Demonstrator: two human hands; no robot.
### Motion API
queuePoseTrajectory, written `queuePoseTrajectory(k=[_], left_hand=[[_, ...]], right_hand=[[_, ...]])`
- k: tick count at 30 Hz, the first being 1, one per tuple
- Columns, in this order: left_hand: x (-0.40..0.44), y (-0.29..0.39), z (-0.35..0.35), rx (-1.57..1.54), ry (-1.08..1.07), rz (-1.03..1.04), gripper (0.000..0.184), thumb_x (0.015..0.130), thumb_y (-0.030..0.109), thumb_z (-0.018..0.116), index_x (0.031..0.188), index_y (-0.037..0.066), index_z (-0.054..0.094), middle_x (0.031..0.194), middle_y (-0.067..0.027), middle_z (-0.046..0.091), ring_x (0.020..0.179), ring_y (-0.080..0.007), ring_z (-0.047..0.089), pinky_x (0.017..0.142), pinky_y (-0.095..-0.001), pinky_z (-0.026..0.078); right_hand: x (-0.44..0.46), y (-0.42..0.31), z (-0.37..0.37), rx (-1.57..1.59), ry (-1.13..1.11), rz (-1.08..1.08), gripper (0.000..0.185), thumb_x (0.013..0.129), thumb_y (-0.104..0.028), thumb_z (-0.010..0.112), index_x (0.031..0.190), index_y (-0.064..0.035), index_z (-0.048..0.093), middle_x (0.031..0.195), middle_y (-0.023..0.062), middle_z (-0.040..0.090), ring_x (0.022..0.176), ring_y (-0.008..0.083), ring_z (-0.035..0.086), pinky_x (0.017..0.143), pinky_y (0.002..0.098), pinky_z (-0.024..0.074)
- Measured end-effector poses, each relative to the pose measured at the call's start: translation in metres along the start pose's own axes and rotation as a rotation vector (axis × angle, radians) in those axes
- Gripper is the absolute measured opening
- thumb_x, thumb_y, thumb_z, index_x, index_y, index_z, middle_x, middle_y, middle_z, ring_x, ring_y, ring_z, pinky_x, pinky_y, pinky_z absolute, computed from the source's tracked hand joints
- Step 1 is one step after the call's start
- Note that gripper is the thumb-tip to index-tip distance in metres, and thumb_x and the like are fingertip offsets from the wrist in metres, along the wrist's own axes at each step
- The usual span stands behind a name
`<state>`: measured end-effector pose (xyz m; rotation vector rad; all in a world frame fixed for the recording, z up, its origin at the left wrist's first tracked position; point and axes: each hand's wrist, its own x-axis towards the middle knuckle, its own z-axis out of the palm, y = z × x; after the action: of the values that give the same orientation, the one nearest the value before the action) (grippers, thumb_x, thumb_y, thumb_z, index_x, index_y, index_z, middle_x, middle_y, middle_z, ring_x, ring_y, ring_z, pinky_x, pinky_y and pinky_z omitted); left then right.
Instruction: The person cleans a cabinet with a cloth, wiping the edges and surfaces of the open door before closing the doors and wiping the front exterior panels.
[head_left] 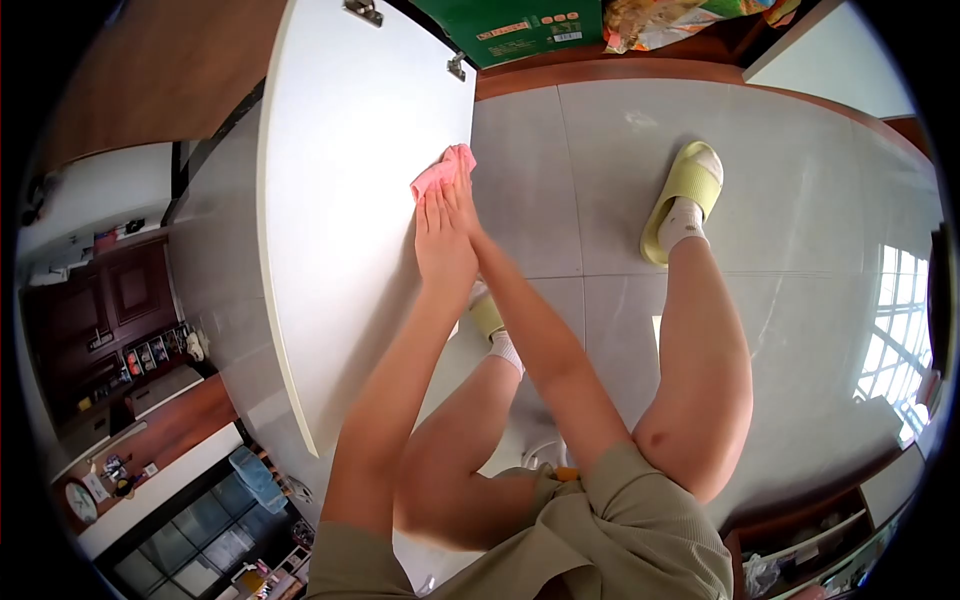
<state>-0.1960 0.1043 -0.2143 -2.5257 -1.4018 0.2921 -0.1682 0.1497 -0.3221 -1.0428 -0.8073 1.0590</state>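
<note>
A white cabinet door [345,180] stands open, with metal hinges at its upper end. Against its right edge lies a folded pink cloth [436,177]. My left hand [440,235] presses on the cloth's lower part, fingers stretched out flat. Right beside it, my right hand [463,205] is also stretched out, its fingers on the cloth near the door's edge. The two hands touch each other. Part of the cloth is hidden under the fingers.
A green box [520,30] and colourful plastic bags [660,25] sit in the open cabinet at the top. My feet in yellow-green slippers [690,180] rest on the grey tiled floor [620,240]. A dark red door [110,300] shows at the far left.
</note>
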Motion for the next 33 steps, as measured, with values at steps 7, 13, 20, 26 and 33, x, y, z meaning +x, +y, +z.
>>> queuePoseTrajectory(k=[7, 13, 20, 26, 33], left_hand=[[0.024, 0.007, 0.014, 0.119, -0.172, 0.011, 0.068, 0.082, 0.017, 0.048, 0.140, -0.010, 0.024, 0.145, -0.0220, 0.033, 0.138, -0.0314, 0.024, 0.115, -0.0394, 0.012], [0.036, 0.009, 0.022, 0.100, -0.210, 0.011, 0.067, 0.083, 0.018, 0.047, 0.141, -0.009, 0.024, 0.145, -0.0207, 0.032, 0.139, -0.0306, 0.023, 0.115, -0.0392, 0.011], [0.020, 0.012, 0.019, 0.205, -0.297, 0.024, 0.068, 0.085, 0.021, 0.047, 0.141, -0.008, 0.023, 0.146, -0.0207, 0.031, 0.139, -0.0286, 0.023, 0.116, -0.0389, 0.008], [-0.009, 0.021, 0.024, 0.277, -0.417, 0.018, 0.068, 0.088, 0.026, 0.043, 0.143, -0.005, 0.020, 0.148, -0.0172, 0.027, 0.140, -0.0272, 0.018, 0.116, -0.0392, 0.006], [-0.030, 0.021, 0.007, 0.326, -0.586, 0.060, 0.065, 0.092, 0.027, 0.037, 0.147, 0.003, 0.013, 0.151, -0.0121, 0.025, 0.141, -0.0260, 0.018, 0.116, -0.0402, 0.003]], right_hand=[[0.017, 0.022, -0.004, -0.106, 0.132, -0.131, 0.059, 0.097, -0.025, 0.037, 0.145, 0.0001, 0.015, 0.152, 0.0199, 0.010, 0.141, 0.0358, 0.007, 0.114, 0.0417, 0.0083], [0.025, 0.025, -0.009, -0.123, 0.143, -0.105, 0.059, 0.097, -0.025, 0.037, 0.145, -0.0001, 0.015, 0.152, 0.0200, 0.010, 0.141, 0.0357, 0.007, 0.114, 0.0415, 0.0082], [-0.011, 0.038, -0.006, -0.168, 0.171, -0.036, 0.059, 0.096, -0.025, 0.038, 0.145, -0.0002, 0.014, 0.152, 0.0201, 0.010, 0.142, 0.0355, 0.007, 0.115, 0.0412, 0.0081], [-0.067, 0.051, 0.005, -0.223, 0.200, 0.076, 0.060, 0.096, -0.024, 0.039, 0.145, -0.0004, 0.014, 0.152, 0.0202, 0.010, 0.142, 0.0354, 0.007, 0.115, 0.0410, 0.0080], [-0.091, 0.050, 0.031, -0.264, 0.209, 0.120, 0.060, 0.096, -0.024, 0.040, 0.145, -0.0005, 0.014, 0.152, 0.0203, 0.010, 0.142, 0.0352, 0.007, 0.115, 0.0408, 0.0079]])
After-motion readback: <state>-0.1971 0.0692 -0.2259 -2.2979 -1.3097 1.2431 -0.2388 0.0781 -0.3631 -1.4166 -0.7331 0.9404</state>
